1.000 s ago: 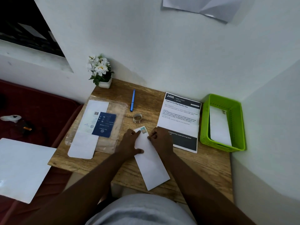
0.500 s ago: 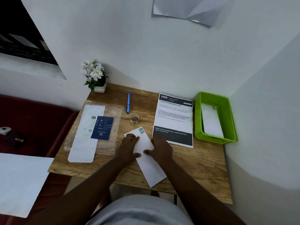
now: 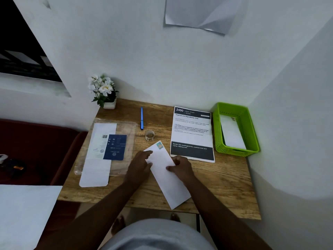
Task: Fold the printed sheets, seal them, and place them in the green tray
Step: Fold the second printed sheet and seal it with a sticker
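A white envelope (image 3: 166, 179) with a coloured stamp at its far corner lies slantwise on the wooden desk (image 3: 225, 181). My left hand (image 3: 139, 165) rests on its left edge near the top. My right hand (image 3: 181, 166) holds its right edge, fingers curled onto the paper. A printed sheet (image 3: 191, 134) with black bands lies flat just right of my hands. The green tray (image 3: 252, 130) stands at the desk's right edge with a white envelope (image 3: 232, 134) inside.
A small tape roll (image 3: 150, 135) and a blue pen (image 3: 142, 118) lie beyond the envelope. A clear plastic sleeve (image 3: 126, 147) with white paper and a dark blue card lies at left. A flower pot (image 3: 108, 103) stands in the back left corner. Walls close the back and right.
My hands slid down the envelope from its stamped corner toward its middle. The camera view shifted, the desk's things stay put.
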